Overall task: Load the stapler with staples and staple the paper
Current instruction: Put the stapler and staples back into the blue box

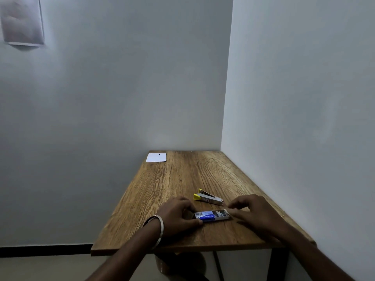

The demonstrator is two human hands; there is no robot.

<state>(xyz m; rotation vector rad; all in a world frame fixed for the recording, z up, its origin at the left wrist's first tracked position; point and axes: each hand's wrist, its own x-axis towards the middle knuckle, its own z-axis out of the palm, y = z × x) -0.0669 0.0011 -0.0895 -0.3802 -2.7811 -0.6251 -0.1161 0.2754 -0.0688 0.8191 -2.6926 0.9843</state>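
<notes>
A small blue and white staple box (211, 215) lies near the front of the wooden table (182, 179), its inner tray slid out to the right with staples showing. My left hand (178, 214) grips the box's left end. My right hand (253, 209) has its fingertips at the tray's right end. A metal stapler with a yellow rear end (208, 197) lies just behind the box, its top lifted open. A white sheet of paper (156, 157) rests at the table's far left corner.
The table stands in a room corner, with walls behind it and along its right edge. A paper sheet (22, 21) hangs on the back wall at upper left. A round stool (180, 264) sits under the table's front edge.
</notes>
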